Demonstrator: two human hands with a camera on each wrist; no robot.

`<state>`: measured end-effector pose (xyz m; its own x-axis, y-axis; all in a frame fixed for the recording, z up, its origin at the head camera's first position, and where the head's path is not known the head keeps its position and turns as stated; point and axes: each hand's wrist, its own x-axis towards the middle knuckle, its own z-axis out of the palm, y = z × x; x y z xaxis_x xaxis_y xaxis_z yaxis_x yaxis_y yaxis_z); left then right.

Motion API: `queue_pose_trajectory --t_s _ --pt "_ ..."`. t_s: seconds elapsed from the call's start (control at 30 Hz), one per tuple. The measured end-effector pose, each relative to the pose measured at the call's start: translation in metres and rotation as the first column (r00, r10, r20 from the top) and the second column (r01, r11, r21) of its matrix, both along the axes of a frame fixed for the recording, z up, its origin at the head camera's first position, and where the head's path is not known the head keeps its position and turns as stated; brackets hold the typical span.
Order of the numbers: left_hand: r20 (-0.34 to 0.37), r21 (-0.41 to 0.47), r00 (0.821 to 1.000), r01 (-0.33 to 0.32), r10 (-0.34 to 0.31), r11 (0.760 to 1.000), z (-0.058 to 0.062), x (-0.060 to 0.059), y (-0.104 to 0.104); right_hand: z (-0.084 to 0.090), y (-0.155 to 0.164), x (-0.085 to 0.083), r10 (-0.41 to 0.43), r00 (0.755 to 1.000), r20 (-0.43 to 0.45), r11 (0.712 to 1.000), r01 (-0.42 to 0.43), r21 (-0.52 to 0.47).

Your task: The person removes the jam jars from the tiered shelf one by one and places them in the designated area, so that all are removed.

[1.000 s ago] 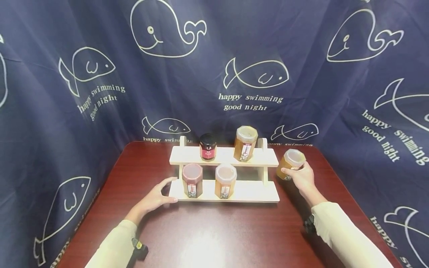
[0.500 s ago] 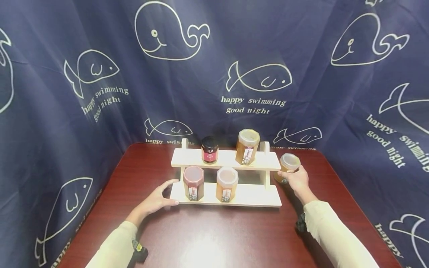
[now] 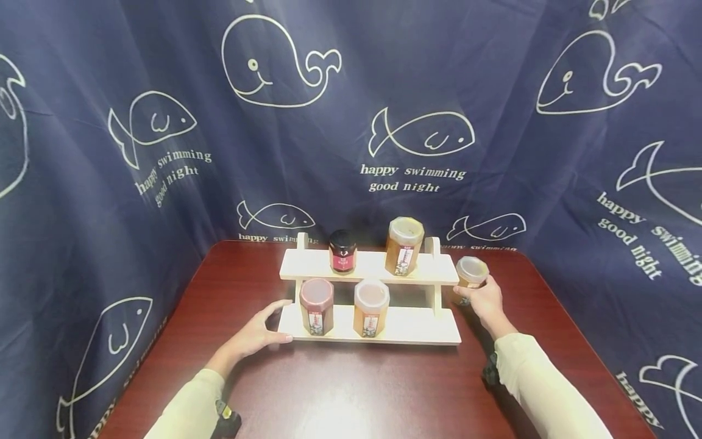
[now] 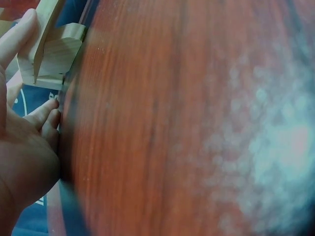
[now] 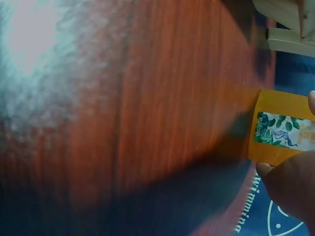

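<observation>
My right hand [image 3: 485, 301] grips an octagonal honey jar [image 3: 470, 271] with a whitish lid, just right of the shelf's end. Its leafy label and amber side [image 5: 256, 147] show in the right wrist view, the base low at the table. At the other end, my left hand [image 3: 253, 335] holds the lower board of a two-tier wooden shelf [image 3: 419, 326] between thumb and fingers. On the lower tier stand a reddish-lidded jar [image 3: 317, 305] and a pale-lidded honey jar [image 3: 371, 308]. A small black-lidded jar [image 3: 342, 251] and a taller honey jar [image 3: 404, 247] occupy the upper tier.
The shelf stands toward the back of a dark red wooden table [image 3: 329, 384]. A blue curtain [image 3: 329, 146] with whale and fish drawings hangs behind and along both sides. Bare board shows at the right of the lower tier.
My right hand has brought the honey jar leftward and lower, close beside the shelf's right end. The left hand stays at the left end, and the head view has tilted slightly.
</observation>
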<state>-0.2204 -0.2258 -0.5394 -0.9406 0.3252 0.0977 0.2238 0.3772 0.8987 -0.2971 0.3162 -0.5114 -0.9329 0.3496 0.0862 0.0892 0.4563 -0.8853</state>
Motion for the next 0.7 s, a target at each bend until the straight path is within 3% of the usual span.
queue_pose_trajectory --t_s 0.33,0.53,0.7 --pt "-0.007 -0.009 1.0 0.015 -0.015 1.0 -0.002 0.0 0.005 -0.01 0.009 0.009 -0.004 1.0 0.017 0.999 0.003 0.046" --pt "0.017 -0.056 1.0 0.001 0.0 0.998 -0.005 -0.004 0.004 -0.008 0.011 0.017 0.073 0.997 -0.023 0.997 -0.072 0.032" --pt "0.034 -0.063 0.999 -0.022 0.024 0.998 -0.002 -0.004 -0.002 0.0 0.012 0.023 0.088 0.996 -0.026 0.996 -0.087 0.021"
